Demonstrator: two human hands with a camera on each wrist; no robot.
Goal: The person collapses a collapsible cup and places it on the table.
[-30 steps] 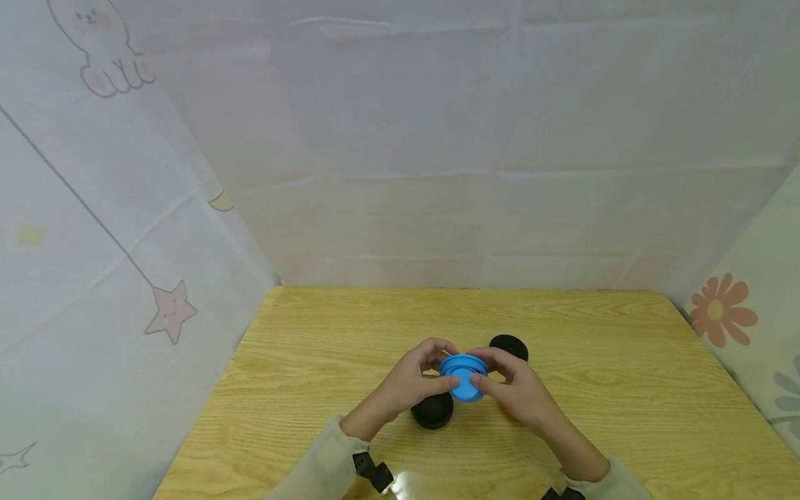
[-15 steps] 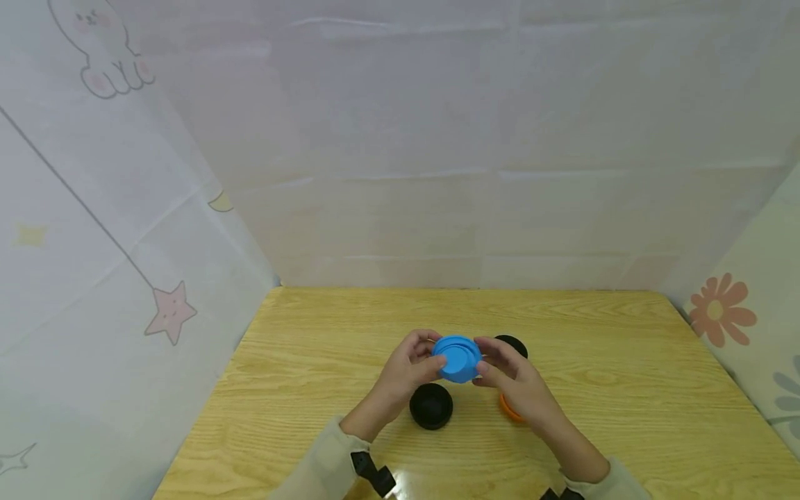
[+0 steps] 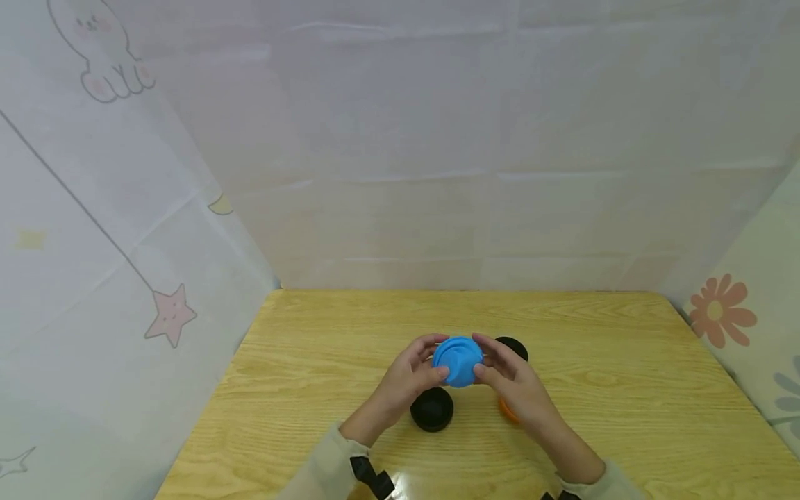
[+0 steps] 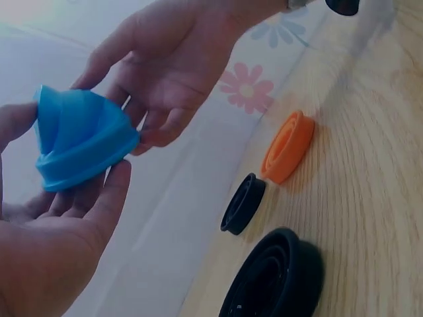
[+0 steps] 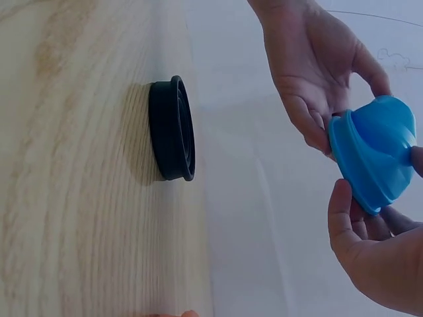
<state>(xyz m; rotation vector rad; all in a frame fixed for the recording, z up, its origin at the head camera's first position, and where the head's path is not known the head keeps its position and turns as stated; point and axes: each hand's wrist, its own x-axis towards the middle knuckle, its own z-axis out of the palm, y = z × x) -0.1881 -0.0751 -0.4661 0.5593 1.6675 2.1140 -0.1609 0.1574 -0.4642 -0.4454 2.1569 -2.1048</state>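
Both hands hold a blue collapsible cup (image 3: 459, 362) above the table, its soft wall bent out of round in the wrist views. My left hand (image 3: 406, 378) grips its left side, thumb on the near face and fingers behind. On the right side, my right hand (image 3: 519, 389) pinches it with the thumb in front and fingertips at the far rim. Below the left hand sits a black collapsed cup (image 3: 432, 410). An orange collapsed cup (image 4: 289, 146) shows in the left wrist view; in the head view the right hand covers most of it.
Another black collapsed cup (image 3: 512, 348) stands behind the right hand. The wooden table (image 3: 312, 361) meets a pale printed cloth (image 3: 400, 208) at the back, with more cloth along both sides.
The blue cup has been lifted slightly and tilted so its round face turns toward the head camera. Its wall has changed shape between the hands. The cups on the table have stayed put.
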